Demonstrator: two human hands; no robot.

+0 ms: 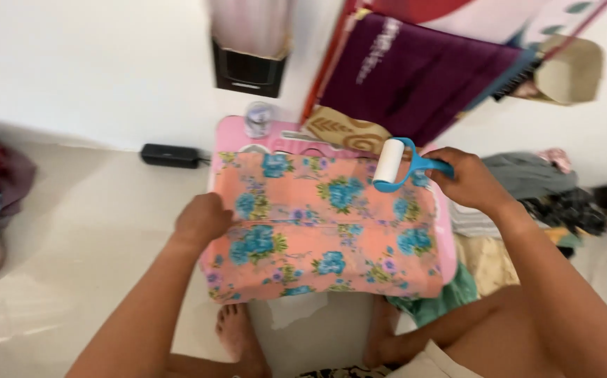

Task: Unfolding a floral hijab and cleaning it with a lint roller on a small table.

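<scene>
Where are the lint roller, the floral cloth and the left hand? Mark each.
lint roller [389, 164], head view, on its white roll.
floral cloth [331, 231], head view, on its orange middle.
left hand [203, 218], head view, on its back.

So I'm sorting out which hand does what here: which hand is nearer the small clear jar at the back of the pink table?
Left. The left hand presses the floral cloth's near-left edge, below the clear jar. The right hand, gripping the blue lint roller, is farther right.

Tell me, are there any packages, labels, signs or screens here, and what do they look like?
No clear package, label, sign or screen.
Black box: flat, oblong, on the floor by the wall; no markings readable.
Purple cloth: hanging behind the pink table, with a pale printed strip, too blurred to make out.
</scene>
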